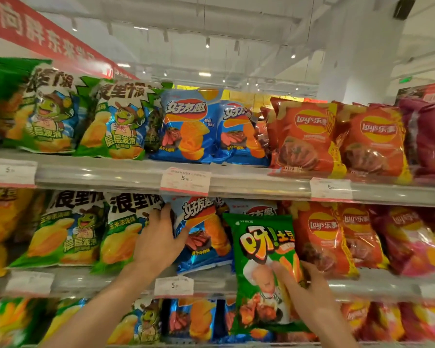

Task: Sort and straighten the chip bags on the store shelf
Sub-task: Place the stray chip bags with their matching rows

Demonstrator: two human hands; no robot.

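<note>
Green bag point(259, 249) in right grip point(304, 290)

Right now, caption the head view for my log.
Right hand holds a green bag before the middle shelf; left hand grips a blue bag.

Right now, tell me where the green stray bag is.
Head view, lower right: the green bag is in the right hand, in front of the middle shelf, between the blue bag and the red Lay's bag.

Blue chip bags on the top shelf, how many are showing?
2: one blue bag in the middle of the top shelf, another right beside it. More may sit hidden behind them.
</note>
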